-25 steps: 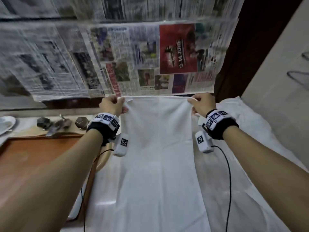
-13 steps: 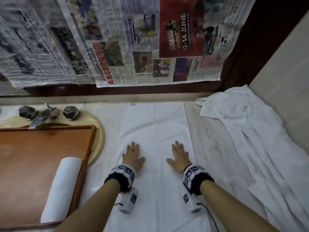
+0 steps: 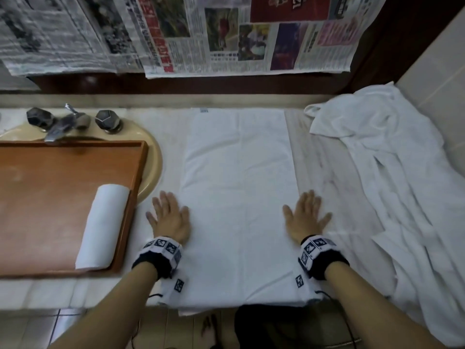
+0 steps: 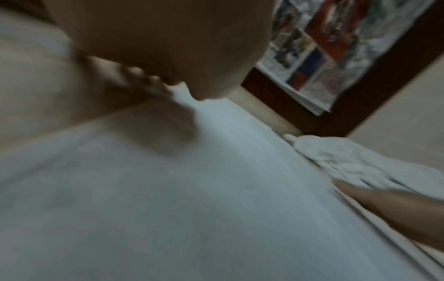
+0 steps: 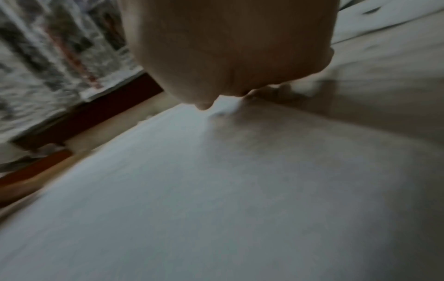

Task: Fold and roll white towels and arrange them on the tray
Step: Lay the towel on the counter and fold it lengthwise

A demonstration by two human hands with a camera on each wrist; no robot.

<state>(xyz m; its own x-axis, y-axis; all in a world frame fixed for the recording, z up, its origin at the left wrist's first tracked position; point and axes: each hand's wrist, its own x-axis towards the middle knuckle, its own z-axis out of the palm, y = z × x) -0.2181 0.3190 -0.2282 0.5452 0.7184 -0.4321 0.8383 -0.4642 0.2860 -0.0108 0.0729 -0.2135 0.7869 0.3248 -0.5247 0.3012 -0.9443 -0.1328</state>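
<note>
Task approx. a third done at best, judging by the layout: one rolled white towel (image 3: 102, 226) already lying on the brown wooden tray (image 3: 50, 197), near its right rim, lengthwise. Second flat white folded towel (image 3: 239, 197) spread on the pale marble counter (image 3: 324, 167) just right of the tray, folded into a long strip running from the counter's front edge to the back ledge; near end hanging slightly over the front edge. Still to do w/ this one: prob. one more smoothing, then rolling from one end and placing next to the first roll. Crumpled heap of white towels (image 3: 392, 177) well to the right of the tray, past the strip, untouched, so several more fold-and-roll rounds left. Left hand (image 3: 169, 217) flat, palm down, fingers straight and spread, on the strip's left edge, the side closest to the tray, fingertips partly on bare counter. Right hand (image 3: 305, 216) mirrored on the strip's right edge, also flat w/ fingers splayed, gripping nothing. Both forearms parallel, wrists low. Wrist views blurred; show only palm undersides above white cloth, consistent w/ pressing, not grasping.
</note>
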